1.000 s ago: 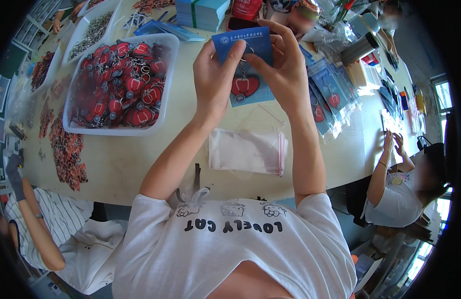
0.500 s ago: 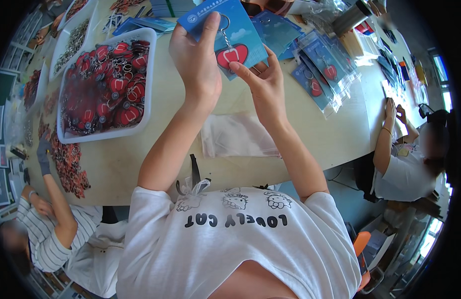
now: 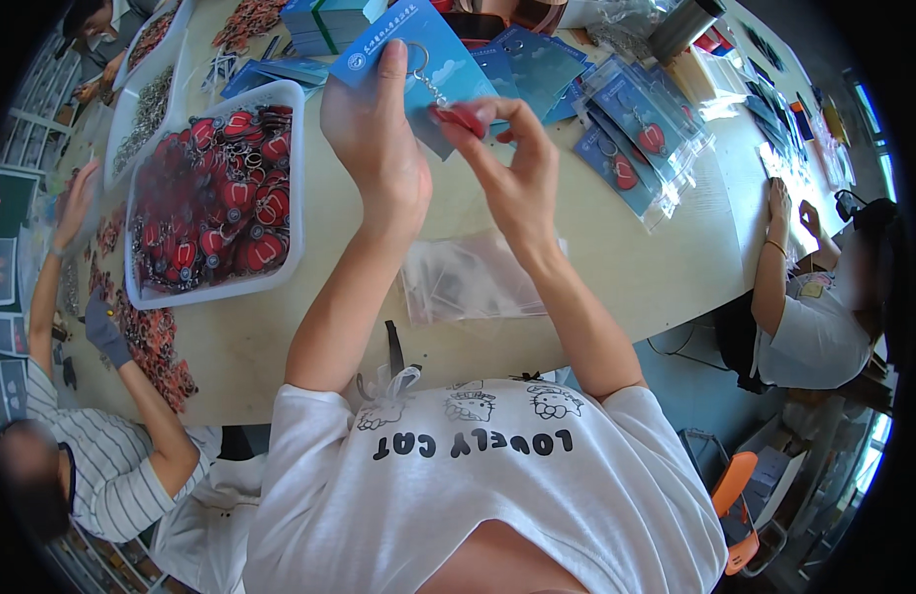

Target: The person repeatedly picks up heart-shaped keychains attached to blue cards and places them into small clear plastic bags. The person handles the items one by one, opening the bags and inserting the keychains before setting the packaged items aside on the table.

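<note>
My left hand (image 3: 374, 139) holds a blue backing card (image 3: 403, 45) up over the table, thumb across its front by a metal key ring (image 3: 418, 69). My right hand (image 3: 512, 168) pinches the red charm (image 3: 460, 119) that hangs from the ring against the card. A stack of clear plastic sleeves (image 3: 463, 277) lies on the table right under my wrists. To my left stands a white tray (image 3: 280, 272) filled with red charms.
Bagged blue cards with charms (image 3: 631, 148) lie fanned at the right, and loose blue cards (image 3: 522, 64) behind my hands. Red charms (image 3: 146, 342) are heaped at the table's left edge by a person in a striped shirt (image 3: 101, 465). Another person (image 3: 809, 317) sits at the right.
Both hands with the card have shifted in the picture. The right hand moved from the card's lower edge up to the charm and now pinches it.
</note>
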A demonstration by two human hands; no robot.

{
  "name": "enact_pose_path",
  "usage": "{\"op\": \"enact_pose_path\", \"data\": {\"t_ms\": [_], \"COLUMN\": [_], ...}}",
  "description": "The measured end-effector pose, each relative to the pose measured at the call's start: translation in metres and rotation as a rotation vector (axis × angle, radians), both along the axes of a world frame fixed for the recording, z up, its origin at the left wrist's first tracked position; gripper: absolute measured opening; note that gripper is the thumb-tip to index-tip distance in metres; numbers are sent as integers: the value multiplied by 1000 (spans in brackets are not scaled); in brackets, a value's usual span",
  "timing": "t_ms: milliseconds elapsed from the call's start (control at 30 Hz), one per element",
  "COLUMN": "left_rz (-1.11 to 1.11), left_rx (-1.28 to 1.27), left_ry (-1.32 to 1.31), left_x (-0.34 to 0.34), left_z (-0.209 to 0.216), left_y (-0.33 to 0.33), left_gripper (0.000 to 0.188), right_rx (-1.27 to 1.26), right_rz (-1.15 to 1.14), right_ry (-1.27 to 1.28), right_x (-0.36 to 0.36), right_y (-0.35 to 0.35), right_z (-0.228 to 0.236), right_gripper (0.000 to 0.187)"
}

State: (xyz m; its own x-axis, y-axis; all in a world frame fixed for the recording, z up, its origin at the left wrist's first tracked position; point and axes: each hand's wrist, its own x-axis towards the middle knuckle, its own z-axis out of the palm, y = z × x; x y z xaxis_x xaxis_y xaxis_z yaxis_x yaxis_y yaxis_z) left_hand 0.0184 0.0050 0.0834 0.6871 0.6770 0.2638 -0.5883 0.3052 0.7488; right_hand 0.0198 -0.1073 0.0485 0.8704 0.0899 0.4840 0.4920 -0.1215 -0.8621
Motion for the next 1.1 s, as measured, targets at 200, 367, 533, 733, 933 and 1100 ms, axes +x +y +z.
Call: {"op": "enact_pose_path", "data": {"t_ms": [200, 367, 533, 733, 933, 1100], "left_rz": [-55, -76, -111, -158, -229, -272], "left_rx": [-112, -115, -90, 34, 1484, 1629], "left_ry": [47, 24, 27, 48, 572, 716], "left_x": [1, 1, -1, 0, -39, -57], "left_z": [-3, -2, -4, -15, -69, -96], "left_y": [-1, -5, -18, -31, -15, -27], "left_gripper": [19, 20, 20, 20, 44, 57], "right_rx": [-451, -290, 375, 548, 345, 224], "right_rz": [-309, -146, 51, 263, -206, -230], "right_ry": [-826, -469, 393, 594, 281, 360], "right_x": [15, 3, -7, -7, 15, 3], "right_y": [-19, -26, -13, -32, -131, -152], "right_z": [-2, -11, -1, -14, -56, -63], "right_gripper": [32, 27, 49, 14, 13, 21]}}
